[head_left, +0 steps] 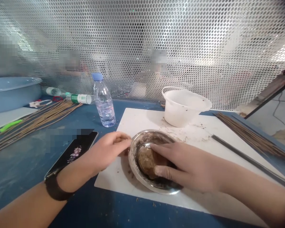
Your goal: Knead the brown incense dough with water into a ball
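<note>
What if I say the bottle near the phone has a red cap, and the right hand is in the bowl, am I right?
Not quite: the head view shows the cap is blue, not red. The bottle is near the phone, and the right hand is in the bowl.

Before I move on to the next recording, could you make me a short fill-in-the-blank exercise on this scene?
In the metal bowl, fingers of the person's ____ hand touch the brown lump.
The dark wristband is on the person's ____ arm.
The upright bottle has a ____ cap.

Missing words: right; left; blue.
</note>
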`<state>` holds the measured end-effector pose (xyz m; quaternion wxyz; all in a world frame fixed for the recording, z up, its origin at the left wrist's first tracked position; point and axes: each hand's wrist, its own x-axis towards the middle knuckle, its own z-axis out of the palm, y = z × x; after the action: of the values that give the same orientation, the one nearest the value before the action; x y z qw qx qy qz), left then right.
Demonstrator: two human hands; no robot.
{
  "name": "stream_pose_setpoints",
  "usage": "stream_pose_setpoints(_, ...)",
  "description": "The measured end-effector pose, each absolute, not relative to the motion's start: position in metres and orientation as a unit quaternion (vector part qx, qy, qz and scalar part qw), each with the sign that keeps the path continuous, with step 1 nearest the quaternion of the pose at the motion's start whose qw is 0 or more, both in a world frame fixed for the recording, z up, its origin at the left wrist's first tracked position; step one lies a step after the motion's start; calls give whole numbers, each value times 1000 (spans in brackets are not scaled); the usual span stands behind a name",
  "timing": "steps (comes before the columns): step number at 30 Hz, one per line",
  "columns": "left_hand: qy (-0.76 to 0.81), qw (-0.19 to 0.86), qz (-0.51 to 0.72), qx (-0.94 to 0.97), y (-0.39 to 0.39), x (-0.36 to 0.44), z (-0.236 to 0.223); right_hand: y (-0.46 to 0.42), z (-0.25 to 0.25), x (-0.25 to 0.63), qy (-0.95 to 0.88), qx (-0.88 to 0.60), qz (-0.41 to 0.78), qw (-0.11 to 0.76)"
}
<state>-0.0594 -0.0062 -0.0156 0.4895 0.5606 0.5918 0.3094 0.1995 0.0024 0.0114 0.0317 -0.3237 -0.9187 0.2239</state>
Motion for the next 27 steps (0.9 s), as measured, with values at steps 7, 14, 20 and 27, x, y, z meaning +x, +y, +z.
stream_pose_setpoints(7,619,395,114,669,-15,-73,1,-17,42,217,-910,-368,176,76)
stream_pose_setpoints(14,578,472,115,655,-23,-56,-15,34,25,230,-960,-141,229,76)
stream_pose_setpoints(20,571,479,109,658,-13,-62,-23,37,13,228,-976,-109,180,55)
stream_pose_setpoints(27,566,524,128,623,-4,-65,-18,39,15,228,-976,-101,188,35)
